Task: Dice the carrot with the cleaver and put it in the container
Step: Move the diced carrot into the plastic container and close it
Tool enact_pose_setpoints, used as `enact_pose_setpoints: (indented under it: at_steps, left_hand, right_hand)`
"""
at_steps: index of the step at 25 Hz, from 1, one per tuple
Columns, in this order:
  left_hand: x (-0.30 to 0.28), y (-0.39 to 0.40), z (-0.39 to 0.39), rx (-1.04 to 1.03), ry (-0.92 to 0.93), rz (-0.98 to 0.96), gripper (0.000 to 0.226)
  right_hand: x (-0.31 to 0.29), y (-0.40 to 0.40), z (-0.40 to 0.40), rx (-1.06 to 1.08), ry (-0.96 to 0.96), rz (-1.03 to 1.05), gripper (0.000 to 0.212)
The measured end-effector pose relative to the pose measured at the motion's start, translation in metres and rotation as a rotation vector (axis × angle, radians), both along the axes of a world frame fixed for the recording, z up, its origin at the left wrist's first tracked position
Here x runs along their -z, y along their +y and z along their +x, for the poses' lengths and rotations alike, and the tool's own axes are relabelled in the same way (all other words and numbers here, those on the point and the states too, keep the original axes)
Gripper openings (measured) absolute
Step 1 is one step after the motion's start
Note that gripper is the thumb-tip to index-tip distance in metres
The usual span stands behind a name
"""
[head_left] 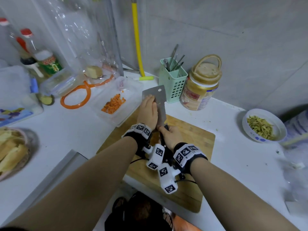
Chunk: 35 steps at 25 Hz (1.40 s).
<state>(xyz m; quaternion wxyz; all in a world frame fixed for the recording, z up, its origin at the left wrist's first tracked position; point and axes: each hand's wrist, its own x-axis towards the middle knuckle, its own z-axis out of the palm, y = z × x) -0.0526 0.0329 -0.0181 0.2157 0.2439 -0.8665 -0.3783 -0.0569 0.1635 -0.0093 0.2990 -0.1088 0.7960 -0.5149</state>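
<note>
My right hand [170,135] grips the black handle of the steel cleaver [158,99], whose blade is raised and points away from me toward the container. My left hand [148,110] lies flat against the blade's left face with straight fingers. A clear plastic container [131,87] stands just left of the blade and holds a pile of diced carrot [113,104]. The wooden cutting board [191,135] lies under both hands. Whether any carrot rides on the blade is hidden by my left hand.
A green utensil holder [173,80] and a gold-lidded jar [200,85] stand behind the board. A bowl of green shreds [263,125] sits at the right. Bottles [41,59], an orange rubber ring [76,97] and a dish of pale strips [11,147] occupy the left.
</note>
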Motion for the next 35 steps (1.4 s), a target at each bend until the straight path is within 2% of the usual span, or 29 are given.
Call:
enact_pose_setpoints:
  at_steps: [4, 8, 15, 18, 21, 24, 29, 32, 35]
  left_hand:
    - [-0.024, -0.048, -0.01, -0.027, 0.051, -0.054, 0.04]
    - [-0.039, -0.097, -0.012, -0.056, 0.068, -0.073, 0.04]
    - [-0.019, -0.163, -0.009, 0.008, 0.007, -0.088, 0.038]
    - [-0.007, -0.176, -0.004, -0.01, -0.026, -0.1, 0.035]
    - [-0.004, -0.181, -0.001, -0.012, -0.004, -0.093, 0.045]
    - [0.0, -0.179, 0.0, 0.08, 0.002, -0.187, 0.046]
    - [0.012, -0.18, 0.003, 0.189, -0.096, -0.363, 0.056]
    - [0.016, -0.187, 0.006, 0.178, -0.078, -0.444, 0.053]
    - [0.012, -0.192, 0.014, 0.124, -0.17, -0.451, 0.039]
  right_hand:
    - [-0.018, -0.048, -0.013, 0.002, 0.059, -0.036, 0.05]
    - [-0.027, -0.102, -0.018, -0.007, 0.075, -0.05, 0.043]
    - [-0.013, -0.16, -0.009, 0.033, 0.032, -0.017, 0.036]
    - [-0.009, -0.168, -0.004, 0.068, 0.057, 0.005, 0.034]
    - [-0.009, -0.172, -0.003, 0.087, 0.068, 0.04, 0.032]
    - [-0.007, -0.175, -0.003, 0.105, 0.057, 0.043, 0.037]
    - [0.004, -0.179, -0.003, 0.164, 0.007, 0.021, 0.042]
    - [0.007, -0.176, -0.003, 0.177, -0.01, 0.03, 0.04]
    - [0.007, -0.171, -0.004, 0.188, -0.027, 0.035, 0.048]
